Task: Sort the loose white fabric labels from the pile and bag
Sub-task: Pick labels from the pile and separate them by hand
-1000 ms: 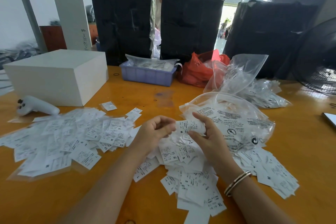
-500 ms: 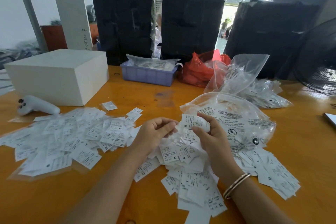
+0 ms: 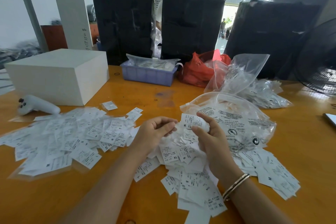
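centrally, right hand (image 3: 211, 136) pinches label (image 3: 192, 121); left hand (image 3: 154, 132) beside

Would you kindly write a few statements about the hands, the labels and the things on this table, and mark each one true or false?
1. The right hand holds a white label marked M. True.
2. The left hand rests flat on the white box. False: it is over the middle pile of labels, fingers curled, apart from the box.
3. A clear printed bag lies just behind the right hand. True.
4. The blue tray stands at the near edge of the table. False: it stands at the far side, beside a red bag.
5. A bracelet is on the right wrist. True.
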